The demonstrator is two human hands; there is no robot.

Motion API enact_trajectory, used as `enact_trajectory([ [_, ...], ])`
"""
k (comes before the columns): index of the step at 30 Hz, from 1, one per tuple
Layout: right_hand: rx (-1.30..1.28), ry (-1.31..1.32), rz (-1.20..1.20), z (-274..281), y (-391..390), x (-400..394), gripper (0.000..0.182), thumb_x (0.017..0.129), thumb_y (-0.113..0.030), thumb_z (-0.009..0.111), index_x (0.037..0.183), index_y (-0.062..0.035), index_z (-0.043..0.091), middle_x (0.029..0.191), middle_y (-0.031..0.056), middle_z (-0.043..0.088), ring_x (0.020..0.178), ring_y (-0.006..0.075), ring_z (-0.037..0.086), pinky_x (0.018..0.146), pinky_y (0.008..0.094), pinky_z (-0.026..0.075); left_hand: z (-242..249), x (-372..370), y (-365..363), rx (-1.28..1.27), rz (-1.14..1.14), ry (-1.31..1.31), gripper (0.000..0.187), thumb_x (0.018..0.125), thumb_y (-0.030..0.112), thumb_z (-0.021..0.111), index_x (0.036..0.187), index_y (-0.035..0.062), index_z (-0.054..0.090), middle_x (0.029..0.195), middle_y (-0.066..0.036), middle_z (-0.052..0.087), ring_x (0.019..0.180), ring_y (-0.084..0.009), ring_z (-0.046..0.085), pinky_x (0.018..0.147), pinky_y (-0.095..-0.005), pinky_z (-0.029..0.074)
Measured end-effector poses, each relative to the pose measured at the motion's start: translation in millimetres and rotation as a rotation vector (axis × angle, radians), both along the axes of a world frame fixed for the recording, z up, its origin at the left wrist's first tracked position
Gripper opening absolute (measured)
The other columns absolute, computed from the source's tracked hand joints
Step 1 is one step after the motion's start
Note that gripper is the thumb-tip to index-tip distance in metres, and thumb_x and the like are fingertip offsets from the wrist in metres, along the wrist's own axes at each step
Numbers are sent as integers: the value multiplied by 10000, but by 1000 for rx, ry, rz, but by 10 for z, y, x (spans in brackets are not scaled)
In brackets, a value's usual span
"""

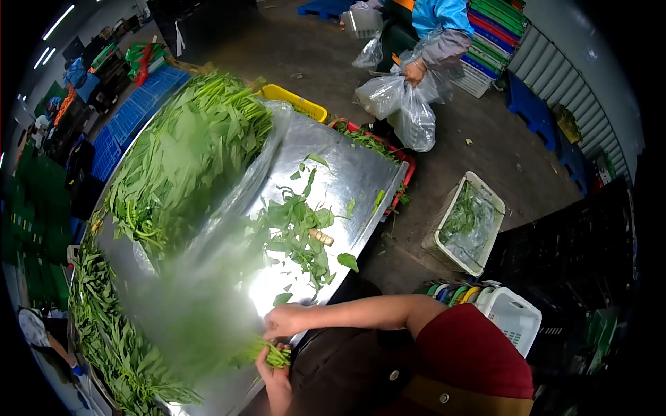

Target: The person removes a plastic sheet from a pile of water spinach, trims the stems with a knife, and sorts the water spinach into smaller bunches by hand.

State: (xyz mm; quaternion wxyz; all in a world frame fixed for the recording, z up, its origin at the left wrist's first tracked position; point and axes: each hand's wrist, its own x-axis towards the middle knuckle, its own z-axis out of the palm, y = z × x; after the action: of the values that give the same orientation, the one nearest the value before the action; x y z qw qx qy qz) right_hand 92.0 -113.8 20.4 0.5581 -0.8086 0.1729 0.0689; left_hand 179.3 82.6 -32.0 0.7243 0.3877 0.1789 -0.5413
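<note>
both hands hold a bunch of greens [229, 347] by the stems at the near edge of the metal table [354, 180]. the right hand [284, 322] pinches on top, the left hand [274, 378] grips below. best to keep the stems even and squeeze gently so no leaves slip.
</note>
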Motion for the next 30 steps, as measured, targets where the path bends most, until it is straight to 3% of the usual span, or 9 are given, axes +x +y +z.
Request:
enact_trajectory([
  [4,-71,52,-30,267,310,-87,374,754,-411,669,878,-59,644,787,109,665,787,304,636,675,425,473,281,-23,-72,37,-39,-18,329,795,151,586,1079,-9,541,984,-138,614,888,-283,604,821,-407,494],
  [10,-199,-62,-83,414,470,-93,376,715,-367,726,885,-58,596,872,107,604,831,317,616,696,428,477,318,55,3,47,-34,-32,353,824,147,567,1140,-7,534,1080,-156,604,984,-267,599,877,-397,490],
  [14,-92,-275,-123,394,545,-6,318,741,-314,707,899,-61,598,854,94,559,791,317,596,653,432,454,480,149,62,-40,-75,-190,390,763,138,641,1123,18,550,1054,-90,613,961,-223,596,866,-363,478],
  [19,-73,-418,-145,608,597,106,284,744,-279,696,915,-68,612,844,96,541,762,315,588,627,434,440,822,149,-2,-107,43,-342,355,765,135,624,1090,10,553,975,-108,614,919,-227,602,841,-343,491],
  [21,-119,-373,-142,386,635,181,259,742,-278,692,873,-68,617,818,96,542,760,319,587,627,433,440,876,89,-34,-90,18,-361,344,771,153,620,1081,16,558,968,-101,618,904,-227,607,833,-349,495],
  [23,-120,-302,-173,131,647,247,240,721,-274,691,755,-51,609,727,93,574,717,325,595,614,431,444,285,276,72,60,27,-155,321,799,186,610,1080,35,573,982,-92,637,889,-230,621,790,-360,512],
  [24,-42,-93,-81,276,532,256,239,706,-274,688,765,-47,643,705,99,632,700,309,625,622,412,471,222,266,73,114,35,-99,318,808,194,610,1085,41,577,993,-92,642,890,-233,626,776,-363,518],
  [28,45,-111,-99,30,445,320,282,723,-283,681,889,-55,696,796,126,686,744,266,662,678,361,508,331,194,11,131,57,-73,338,880,205,525,1140,-10,543,1088,-164,612,974,-286,608,823,-408,518],
  [30,317,-8,-147,160,394,351,220,801,-246,630,888,-57,701,733,105,677,588,191,643,605,304,505,266,200,71,188,122,-20,299,861,235,573,1080,31,581,1009,-132,646,902,-282,626,780,-417,518],
])
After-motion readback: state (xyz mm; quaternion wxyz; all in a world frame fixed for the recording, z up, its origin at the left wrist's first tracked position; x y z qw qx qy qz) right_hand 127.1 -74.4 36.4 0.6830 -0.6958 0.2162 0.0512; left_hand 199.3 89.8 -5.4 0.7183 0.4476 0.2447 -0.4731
